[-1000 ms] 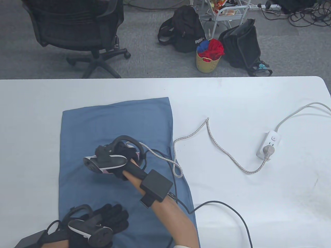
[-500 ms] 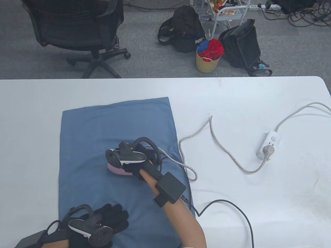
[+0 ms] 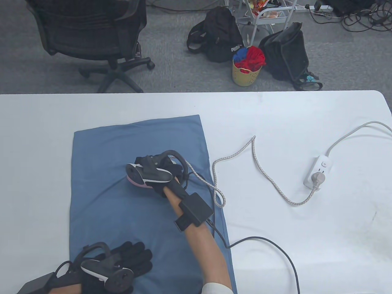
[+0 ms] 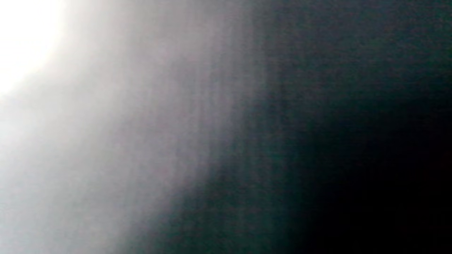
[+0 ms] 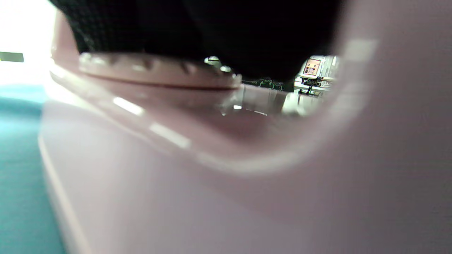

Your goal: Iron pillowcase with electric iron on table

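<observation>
The blue pillowcase [image 3: 137, 196] is laid flat on the white table [image 3: 306, 122], left of centre; the pink iron [image 3: 139, 183] is seated on its middle area, mostly covered by the right hand [image 3: 159, 176], which grips the iron from above. In the table view only the iron's pink lower edge is exposed; the right wrist view supplies what is hidden there: the iron's glossy pink body [image 5: 247, 183] at close range, black gloved fingers [image 5: 197, 28] wrapped over the handle, and teal fabric [image 5: 17, 176] at the left edge. The left hand [image 3: 122, 263] is rested flat on the pillowcase's near end, fingers extended and slightly spread; the left wrist view is reduced to a grey-to-black blur, so nothing can be read from it. The braided cord [image 3: 254, 162] is run from the iron across the table to the power strip [image 3: 320, 171], where it is plugged in; these are shown in the table view alone.
</observation>
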The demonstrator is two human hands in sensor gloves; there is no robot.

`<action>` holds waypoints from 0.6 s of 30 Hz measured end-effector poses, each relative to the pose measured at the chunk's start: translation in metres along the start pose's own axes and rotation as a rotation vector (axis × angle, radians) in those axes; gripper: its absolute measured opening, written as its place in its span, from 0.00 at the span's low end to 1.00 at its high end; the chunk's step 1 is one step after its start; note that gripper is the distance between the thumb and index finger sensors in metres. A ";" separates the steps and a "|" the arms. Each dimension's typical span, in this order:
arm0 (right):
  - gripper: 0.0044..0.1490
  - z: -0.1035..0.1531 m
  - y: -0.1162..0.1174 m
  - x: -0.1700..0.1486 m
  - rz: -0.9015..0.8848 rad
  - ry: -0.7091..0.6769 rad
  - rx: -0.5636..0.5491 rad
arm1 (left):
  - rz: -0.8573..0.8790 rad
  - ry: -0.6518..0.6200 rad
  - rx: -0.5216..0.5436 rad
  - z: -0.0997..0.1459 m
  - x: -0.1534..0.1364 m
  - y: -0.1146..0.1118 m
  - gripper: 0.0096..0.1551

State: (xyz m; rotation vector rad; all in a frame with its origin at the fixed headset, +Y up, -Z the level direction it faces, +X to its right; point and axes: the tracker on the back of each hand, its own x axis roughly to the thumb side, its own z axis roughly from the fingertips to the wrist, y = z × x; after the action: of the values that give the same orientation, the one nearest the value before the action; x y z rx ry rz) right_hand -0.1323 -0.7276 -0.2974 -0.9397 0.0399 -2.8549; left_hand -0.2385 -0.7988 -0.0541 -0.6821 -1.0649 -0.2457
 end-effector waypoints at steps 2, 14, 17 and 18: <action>0.22 0.012 -0.006 0.000 -0.035 -0.026 0.025 | 0.001 0.000 0.002 0.000 0.000 0.000 0.47; 0.22 0.090 0.002 0.017 0.012 -0.207 0.022 | -0.021 0.006 0.115 0.000 -0.001 0.004 0.45; 0.22 0.087 0.004 0.015 0.001 -0.193 0.028 | -0.006 0.031 0.081 -0.004 -0.005 0.001 0.45; 0.22 0.084 0.004 0.013 0.004 -0.188 0.018 | 0.012 0.027 0.071 -0.004 -0.006 0.001 0.45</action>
State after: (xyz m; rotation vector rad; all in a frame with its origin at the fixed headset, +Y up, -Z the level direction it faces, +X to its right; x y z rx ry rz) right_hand -0.0919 -0.7318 -0.2224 -1.1979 -0.0035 -2.7446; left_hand -0.2381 -0.8013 -0.0608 -0.6194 -1.0387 -0.2054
